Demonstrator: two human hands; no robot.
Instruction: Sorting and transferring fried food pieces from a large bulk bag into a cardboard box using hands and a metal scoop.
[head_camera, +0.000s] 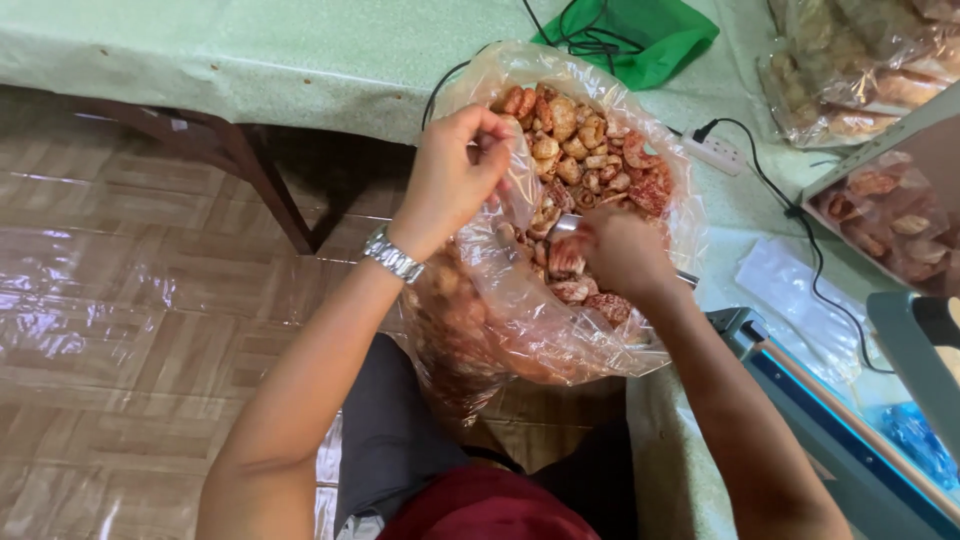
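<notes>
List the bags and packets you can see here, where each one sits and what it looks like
Large clear plastic bag: centre, on the lap, full of reddish-brown fried snacks; left hand grips its rim, right hand is inside.
Filled clear packets: top right on the green table, pale snacks.
Clear packet: right edge, reddish snacks.
Empty clear bags: flat, right of centre.
Green bag: top centre, crumpled.

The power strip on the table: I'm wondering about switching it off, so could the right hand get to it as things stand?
Probably yes, but not directly. The right hand is down inside the big clear bag of fried snacks, whose far wall stands between it and the white power strip. It would have to lift out first; the table beyond looks open.
</notes>
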